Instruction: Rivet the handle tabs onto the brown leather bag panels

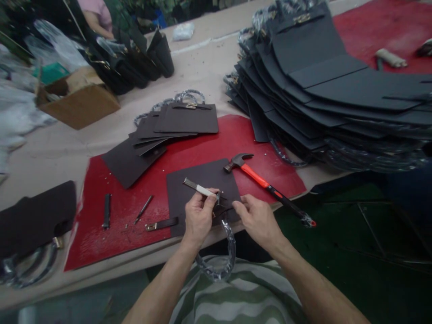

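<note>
Red mat (135, 211) carries a hammer (256, 176) with orange handle just right of the work, a loose strap (162, 224), a dark bar (107, 210) and a stack of panels (175, 123) behind. Dark flat leather panel (199, 184) lies at the table's near edge under both hands. Left hand (198, 218) is clamped on a slim metal tool (199, 189), its tip at the panel's fitting; right hand (256, 219) pinches the panel edge, plastic-wrapped handle (219, 258) hanging below.

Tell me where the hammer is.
The hammer lies on the red mat, just right of the dark panel and beyond the right hand.
</note>
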`<state>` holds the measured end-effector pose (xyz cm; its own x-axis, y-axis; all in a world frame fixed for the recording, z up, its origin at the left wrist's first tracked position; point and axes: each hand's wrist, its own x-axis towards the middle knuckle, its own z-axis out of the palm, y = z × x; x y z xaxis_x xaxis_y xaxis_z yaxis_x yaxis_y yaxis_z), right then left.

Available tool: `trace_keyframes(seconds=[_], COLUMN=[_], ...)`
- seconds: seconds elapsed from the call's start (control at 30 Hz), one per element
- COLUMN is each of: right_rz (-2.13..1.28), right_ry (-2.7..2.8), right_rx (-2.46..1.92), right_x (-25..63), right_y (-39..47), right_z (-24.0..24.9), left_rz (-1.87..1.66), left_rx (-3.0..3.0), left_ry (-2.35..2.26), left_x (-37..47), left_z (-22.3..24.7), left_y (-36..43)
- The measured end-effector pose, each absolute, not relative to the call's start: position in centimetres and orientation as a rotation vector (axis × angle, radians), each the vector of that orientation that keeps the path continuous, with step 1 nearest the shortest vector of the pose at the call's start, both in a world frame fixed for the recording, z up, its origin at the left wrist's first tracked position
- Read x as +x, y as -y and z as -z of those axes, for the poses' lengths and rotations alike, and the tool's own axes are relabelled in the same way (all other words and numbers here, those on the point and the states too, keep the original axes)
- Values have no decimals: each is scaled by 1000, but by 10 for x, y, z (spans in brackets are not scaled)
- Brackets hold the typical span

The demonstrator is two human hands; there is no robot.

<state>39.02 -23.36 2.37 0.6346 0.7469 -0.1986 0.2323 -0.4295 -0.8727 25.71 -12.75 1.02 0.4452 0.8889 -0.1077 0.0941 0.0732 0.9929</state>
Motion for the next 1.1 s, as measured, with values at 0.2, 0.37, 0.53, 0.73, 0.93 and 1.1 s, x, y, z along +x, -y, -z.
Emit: trace_keyframes(seconds=[0.2, 0.37, 0.53, 0.73, 0.93, 1.1], right_rz=[157, 322, 205, 217, 395, -317], right_ry=[1444, 1373, 1550, 1184, 1164, 736], right_rx=[-2460, -2612, -2540, -2715, -2369, -1905], right_x=[445, 471, 471, 479, 471, 396], right_y=[243, 243, 250, 234, 233, 271], right_z=[-25, -16, -16, -15, -16, -3], left_rz=[-807, -793, -738, -761, -833, -845], left_rx=[1452, 1434, 1504, 1537, 1517, 1482], left_ry=[-954, -989, -1015, -1002, -978, -974], left_x=[259, 257, 254, 254, 260, 261], left_z=[-6, -4, 2, 1, -6, -9], left_y=[129, 132, 132, 132, 135, 135])
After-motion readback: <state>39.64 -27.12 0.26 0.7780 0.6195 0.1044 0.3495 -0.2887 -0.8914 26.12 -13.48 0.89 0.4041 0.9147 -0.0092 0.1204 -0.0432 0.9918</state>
